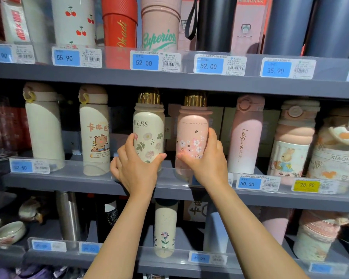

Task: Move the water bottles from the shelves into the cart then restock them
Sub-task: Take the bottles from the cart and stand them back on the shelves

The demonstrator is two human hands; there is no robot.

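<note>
Three tiers of grey metal shop shelving (169,81) fill the view, each front edge fitted with a clear plastic guard strip (117,55) carrying blue-and-white paper price labels (145,62) and one yellow price label (306,185). Brown cardboard boxes (216,117) stand in shadow at the back of the middle tier, under bright overhead store light.

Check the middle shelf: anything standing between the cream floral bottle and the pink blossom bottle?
No bottle. The head view shows a narrow gap between the cream floral bottle and the pink blossom bottle, with only dim boxes behind.
</note>
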